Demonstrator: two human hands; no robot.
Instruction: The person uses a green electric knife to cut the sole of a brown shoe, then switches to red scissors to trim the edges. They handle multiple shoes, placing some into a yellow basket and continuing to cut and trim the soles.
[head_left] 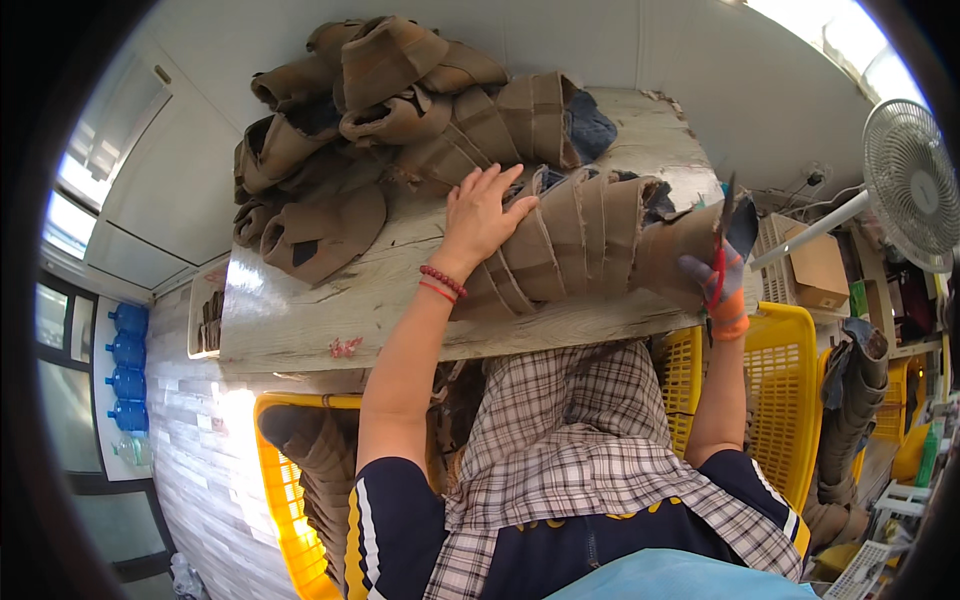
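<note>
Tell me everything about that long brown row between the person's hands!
The brown row lies across the table: curved pieces nested together, cloth-like, with pale, frayed edges and dark bluish bits showing. The left hand rests on its left part; the gloved right hand, holding a red-handled tool, touches its right end.

The left grip hides the part of the stack under its palm. The fingers of the right grip cover part of the red-handled tool. Upper pieces in the pile hide lower ones. The lower edge cuts off the left basket and a light-blue thing. Shelf clutter is too small to tell.
</note>
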